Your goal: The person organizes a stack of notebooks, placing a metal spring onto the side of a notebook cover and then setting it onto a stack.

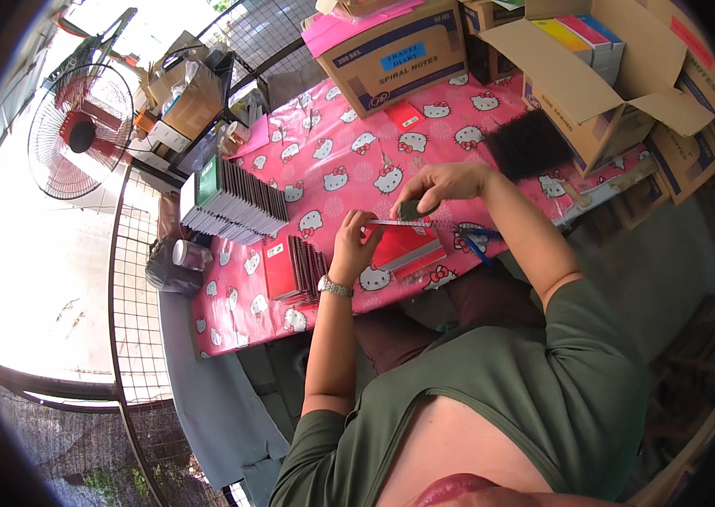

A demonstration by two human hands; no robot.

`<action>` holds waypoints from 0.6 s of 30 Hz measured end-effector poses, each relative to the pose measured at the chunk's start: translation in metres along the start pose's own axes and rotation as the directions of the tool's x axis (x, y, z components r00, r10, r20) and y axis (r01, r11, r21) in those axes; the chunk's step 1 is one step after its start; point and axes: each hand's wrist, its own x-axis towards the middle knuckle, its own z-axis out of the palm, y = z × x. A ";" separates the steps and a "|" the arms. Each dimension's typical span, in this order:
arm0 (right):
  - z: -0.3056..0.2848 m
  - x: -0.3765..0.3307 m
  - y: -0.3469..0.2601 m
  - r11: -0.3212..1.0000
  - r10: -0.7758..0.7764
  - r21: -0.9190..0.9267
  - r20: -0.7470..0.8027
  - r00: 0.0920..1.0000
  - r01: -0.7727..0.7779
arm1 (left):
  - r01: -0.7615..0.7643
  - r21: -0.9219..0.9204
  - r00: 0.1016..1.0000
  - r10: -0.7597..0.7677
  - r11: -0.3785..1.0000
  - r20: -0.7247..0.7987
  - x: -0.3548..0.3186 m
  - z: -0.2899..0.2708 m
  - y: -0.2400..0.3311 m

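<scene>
My left hand [353, 245] pinches one end of a thin notebook [402, 223], held edge-on above the table. Over its far side my right hand [442, 188] is closed on a small dark flat piece [410, 209] whose kind I cannot make out; it is close to the notebook's edge. Below the hands lie red notebooks [404, 252] in a low pile. A pair of blue-handled pliers [477, 243] rests just right of them. Left of my left wrist stands a row of red-covered notebooks [288, 269].
A pink patterned cloth [336, 182] covers the table. Farther left is a tall stack of green-covered notebooks [235, 198]. A bundle of black wire coils [530, 144] lies at right, beside an open carton [594, 106]. Another carton [395, 59] stands at the back, a fan [80, 135] at far left.
</scene>
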 end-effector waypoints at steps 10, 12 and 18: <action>-0.002 0.004 0.001 0.994 -0.016 -0.113 -0.113 0.993 0.003 | -0.010 -0.062 0.998 0.013 0.998 0.058 0.003 0.001 0.001; 0.006 0.003 0.000 0.890 -0.283 0.368 -0.014 0.959 0.268 | 0.027 -0.080 0.998 -0.022 0.996 0.062 0.007 0.001 0.000; -0.007 0.008 0.006 0.999 -0.040 -0.026 -0.082 0.996 0.038 | 0.037 -0.113 0.997 -0.029 0.993 0.072 0.009 0.002 0.005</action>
